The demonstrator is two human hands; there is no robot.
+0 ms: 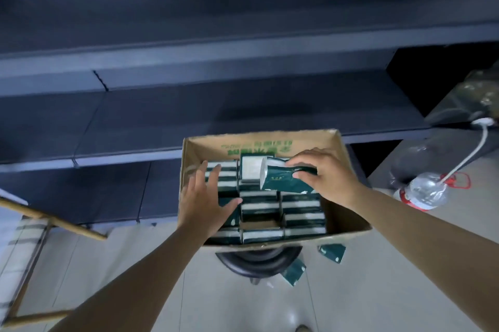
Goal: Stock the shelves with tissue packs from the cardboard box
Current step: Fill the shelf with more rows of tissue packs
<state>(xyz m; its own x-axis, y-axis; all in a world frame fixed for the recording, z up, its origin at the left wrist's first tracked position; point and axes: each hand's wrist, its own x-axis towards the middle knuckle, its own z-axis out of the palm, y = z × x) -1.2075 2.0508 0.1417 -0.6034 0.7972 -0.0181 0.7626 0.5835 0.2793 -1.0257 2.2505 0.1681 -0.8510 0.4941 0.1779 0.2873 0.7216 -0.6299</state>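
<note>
An open cardboard box (pixel 348 223) sits on a dark round stool (pixel 259 260) in front of the dark shelves (pixel 216 104). Several dark green and white tissue packs (pixel 302 214) fill it. My right hand (pixel 326 177) grips one green tissue pack (pixel 283 179) just above the box's far right part. Spread-fingered, my left hand (pixel 205 199) hovers over the packs at the left side of the box, holding nothing. The shelf boards in view carry nothing.
Two green packs (pixel 332 252) (pixel 294 272) lie on the tiled floor below the stool. At the right, a clear plastic bottle (pixel 424 194) and a white cable (pixel 469 153) lie on a grey surface. A bamboo-framed object (pixel 54 221) stands at the left.
</note>
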